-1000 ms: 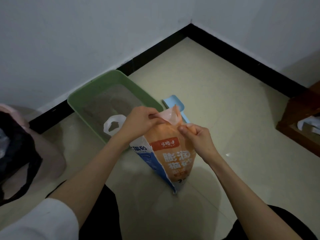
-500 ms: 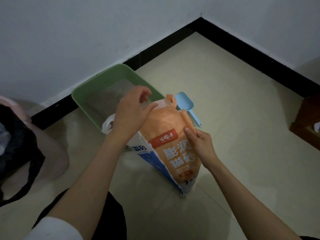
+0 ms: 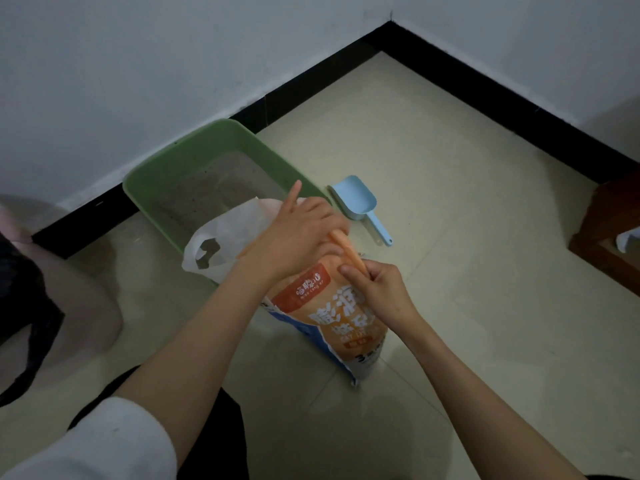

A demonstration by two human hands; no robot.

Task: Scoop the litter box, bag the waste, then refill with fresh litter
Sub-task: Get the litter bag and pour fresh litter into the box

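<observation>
both hands (image 3: 298,237) pinch litter bag (image 3: 332,317) top edge.

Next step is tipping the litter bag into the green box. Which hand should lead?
Left, probably. The left hand already grips the top of the litter bag, on the side nearest the green box. The right hand pinches the top edge farther from the box.

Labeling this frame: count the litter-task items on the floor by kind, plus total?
Litter box: 1
Litter bag: 1
White plastic bag: 1
Scoop: 1
Total: 4
</observation>
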